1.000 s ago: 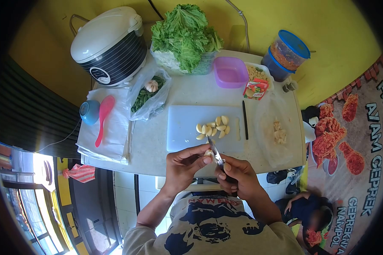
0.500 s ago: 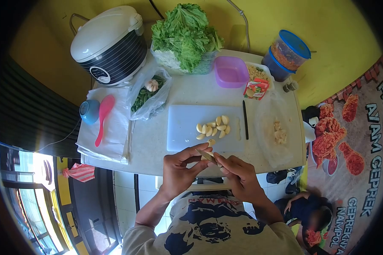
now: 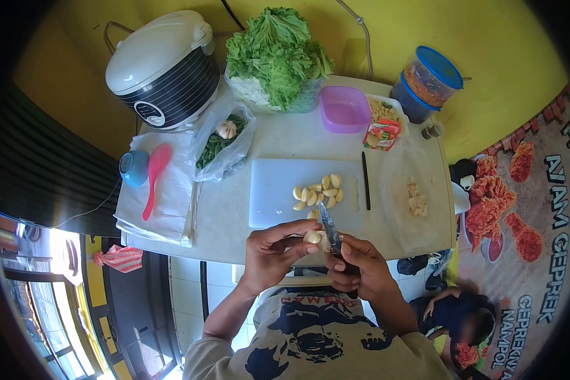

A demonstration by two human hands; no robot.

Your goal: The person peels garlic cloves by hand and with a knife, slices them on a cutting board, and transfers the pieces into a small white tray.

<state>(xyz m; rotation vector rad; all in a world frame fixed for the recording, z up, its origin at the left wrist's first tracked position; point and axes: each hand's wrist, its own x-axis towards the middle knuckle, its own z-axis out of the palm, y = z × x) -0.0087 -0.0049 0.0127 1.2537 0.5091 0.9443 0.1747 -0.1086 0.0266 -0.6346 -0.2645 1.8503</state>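
A whole-looking garlic bulb (image 3: 227, 130) sits at ten o'clock from the cutting board (image 3: 272, 190). At six o'clock, the left hand (image 3: 264, 258) pinches a clove (image 3: 312, 237), seemingly part-peeled, below a dozen or so bare cloves (image 3: 330, 192); the right hand (image 3: 375, 273) grips a knife (image 3: 327, 223), and peelings (image 3: 417, 201) lie at three o'clock.

Both hands raised in front of the torso, closed in grips.
Left hand (image 3: 267, 254): thumb and index finger drawn together in a pinch, fingertips directed toward the right hand (image 3: 367, 269). Right hand: fingers curled under, thumb laid over them. Fingertips of the two hands close together. Left forearm (image 3: 227, 314) and right forearm (image 3: 392, 310) bare, angled inward from the elbows; elbows bent, set wider than the wrists.
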